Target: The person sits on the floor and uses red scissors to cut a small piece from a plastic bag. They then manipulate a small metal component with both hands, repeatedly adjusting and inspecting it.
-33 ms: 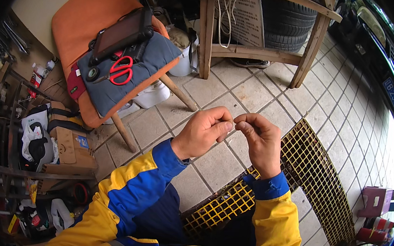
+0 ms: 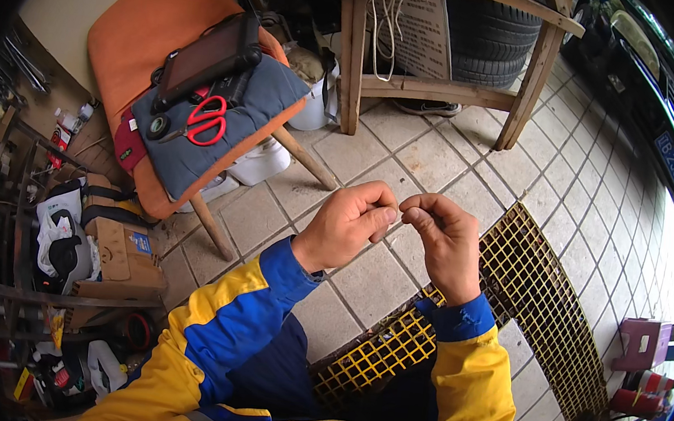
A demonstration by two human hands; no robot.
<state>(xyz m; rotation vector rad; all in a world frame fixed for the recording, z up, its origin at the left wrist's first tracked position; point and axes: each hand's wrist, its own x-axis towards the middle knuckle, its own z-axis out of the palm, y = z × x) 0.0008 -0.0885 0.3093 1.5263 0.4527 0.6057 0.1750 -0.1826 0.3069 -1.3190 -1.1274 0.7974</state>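
My left hand [image 2: 348, 224] and my right hand [image 2: 447, 245] are raised over the tiled floor, fingertips almost meeting. Each is closed in a pinch of thumb and forefinger. Whatever lies between the fingers is too small to make out. Off to the left stands an orange chair [image 2: 147, 22] with a grey-blue cushion [image 2: 272, 89] on its seat. Red-handled scissors [image 2: 208, 121], a small dark roll of tape [image 2: 158, 126] and a black rugged tablet [image 2: 209, 64] rest on the cushion.
Yellow floor grating [image 2: 545, 302] runs beneath and right of my arms. A wooden frame [image 2: 439, 94] stands ahead, tyres [image 2: 493, 34] behind it. At the left, a metal rack [image 2: 69, 297] carries a cardboard box [image 2: 125, 254]. A dark car [image 2: 653, 96] is at far right.
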